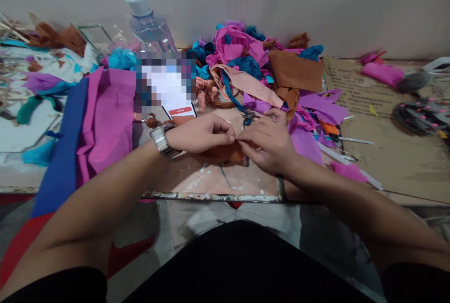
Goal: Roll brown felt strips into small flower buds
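My left hand [206, 133], with a metal watch [163, 140] on its wrist, is closed in a pinch over the table. Its fingertips meet those of my right hand [267, 140], whose thumb and index finger are pinched too. Whatever sits between the fingertips is too small to make out. Just below them lies a piece of brown crepe paper [225, 152]; I cannot tell if the fingers hold it. Behind the right hand is a small dark-handled tool [248, 119], partly covered. A phone [181, 110] leans beyond my left hand, its screen mostly blurred out.
Crumpled pink, purple, blue and brown scraps [242, 48] are heaped at the back. A capped clear bottle [151, 26] stands behind the phone. Pink sheets [110, 106] and a blue strip [63, 139] hang at the left. Printed cardboard [379, 144] and a dark pincushion-like object [422, 115] lie right.
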{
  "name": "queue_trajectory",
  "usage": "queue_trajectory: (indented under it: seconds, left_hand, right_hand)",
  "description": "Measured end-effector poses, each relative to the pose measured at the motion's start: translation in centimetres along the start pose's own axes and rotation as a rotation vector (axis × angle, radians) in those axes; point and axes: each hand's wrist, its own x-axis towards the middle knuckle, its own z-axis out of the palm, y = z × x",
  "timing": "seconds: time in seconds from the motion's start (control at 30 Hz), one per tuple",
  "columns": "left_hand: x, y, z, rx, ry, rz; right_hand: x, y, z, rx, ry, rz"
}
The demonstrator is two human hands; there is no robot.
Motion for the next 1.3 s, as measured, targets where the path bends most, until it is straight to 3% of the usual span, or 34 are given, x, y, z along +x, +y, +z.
queue_trajectory:
  seconds: [0.4,0.9,1.3]
  left_hand:
    - [0.1,-0.7,0.3,0.064,0.046,-0.005]
    - [0.0,-0.1,0.5,0.208,0.061,0.021]
    - [-0.3,0.5,0.9,0.326,0.175,0.081]
  right_hand:
    - [0.3,-0.2,0.0,-0.029,0.023,-0.014]
    - [0.8,-0.8,0.1,-0.009,-0.098,0.081]
    - [0.7,-0.5,0.3,0.024,-0.118,0.157]
